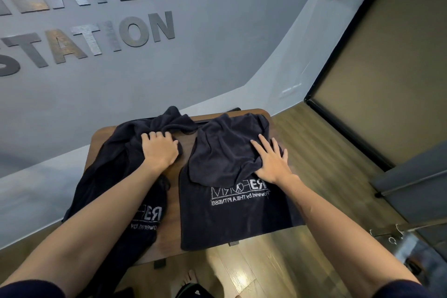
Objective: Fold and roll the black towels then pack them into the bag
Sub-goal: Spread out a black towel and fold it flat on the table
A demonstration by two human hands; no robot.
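Observation:
Two black towels with white lettering lie on a small brown wooden table (176, 172). The left towel (121, 167) is crumpled and hangs over the table's left edge; my left hand (159, 150) lies on its upper part with fingers curled into the cloth. The right towel (232, 213) is spread flat, its far part bunched back over itself. My right hand (272, 159) rests flat on that bunched part with fingers spread. A dark bag (193, 291) shows partly at the bottom edge, below the table.
A grey wall with large metal letters (92, 36) stands just behind the table. Wooden floor (314, 147) lies to the right. A dark framed door panel (387, 68) and grey equipment with metal hooks (396, 232) stand at the right. Bare feet (191, 278) show under the table.

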